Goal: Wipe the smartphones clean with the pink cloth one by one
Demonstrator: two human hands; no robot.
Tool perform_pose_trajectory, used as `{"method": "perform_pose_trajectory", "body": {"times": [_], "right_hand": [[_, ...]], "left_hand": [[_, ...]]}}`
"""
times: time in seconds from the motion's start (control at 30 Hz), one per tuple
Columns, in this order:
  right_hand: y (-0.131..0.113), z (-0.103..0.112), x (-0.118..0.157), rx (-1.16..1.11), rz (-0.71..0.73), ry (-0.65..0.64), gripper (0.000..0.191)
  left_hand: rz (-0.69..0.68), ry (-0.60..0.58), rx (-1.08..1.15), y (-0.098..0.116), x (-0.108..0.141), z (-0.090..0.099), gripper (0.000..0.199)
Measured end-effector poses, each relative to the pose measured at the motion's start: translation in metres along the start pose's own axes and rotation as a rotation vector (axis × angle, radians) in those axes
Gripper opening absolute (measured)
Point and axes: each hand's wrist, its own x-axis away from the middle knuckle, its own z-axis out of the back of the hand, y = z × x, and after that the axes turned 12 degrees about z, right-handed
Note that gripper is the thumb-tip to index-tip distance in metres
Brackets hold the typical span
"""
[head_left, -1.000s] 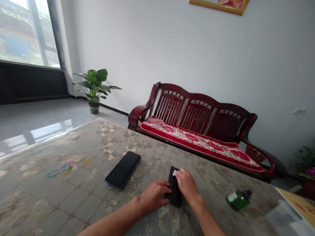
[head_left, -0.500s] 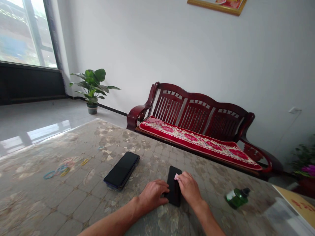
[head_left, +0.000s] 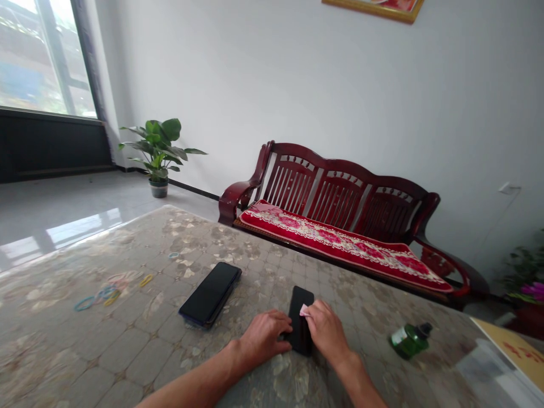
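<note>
Head: right grip (head_left: 325, 328) pinches pink scrap (head_left: 304, 310), now lower on black rectangular phone (head_left: 300, 335); left grip (head_left: 266, 334) spread; floral grey-brown counter (head_left: 140, 345); dark-red wooden settee (head_left: 342, 169).

Hands numbered two: left hand (head_left: 264, 335), right hand (head_left: 326, 331). Phones numbered at least two: slim phone (head_left: 301, 334), thick phone (head_left: 211, 293). Of pink scrap (head_left: 303, 310), green bottle (head_left: 408, 341), table (head_left: 127, 351), bench (head_left: 335, 195), framed picture (head_left: 382, 10): one each. Plants were two: leafy plant (head_left: 161, 147), flowering plant (head_left: 532, 292). Coloured bands (head_left: 110, 294) were several, overlapping, exact count unclear.
</note>
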Motion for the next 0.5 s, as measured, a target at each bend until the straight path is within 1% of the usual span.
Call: {"method": "perform_pose_trajectory", "body": {"times": [0.17,0.23,0.3,0.4,0.5], "right_hand": [[0.009,0.001,-0.020,0.023,-0.065,-0.007,0.025],[0.009,0.001,-0.024,0.032,-0.085,-0.014,0.025],[0.004,0.001,-0.021,0.031,-0.069,-0.013,0.025],[-0.005,0.002,-0.009,0.006,-0.001,-0.013,0.027],[-0.007,0.003,-0.004,-0.005,0.042,-0.023,0.026]], "left_hand": [[0.009,0.004,0.001,0.002,0.001,0.001,0.026],[0.014,0.005,-0.002,0.002,0.001,0.001,0.025],[0.017,0.007,-0.010,0.002,0.001,0.001,0.025],[0.020,0.001,-0.021,0.003,0.000,0.002,0.026],[0.023,-0.018,-0.027,0.004,0.000,0.003,0.027]]}}
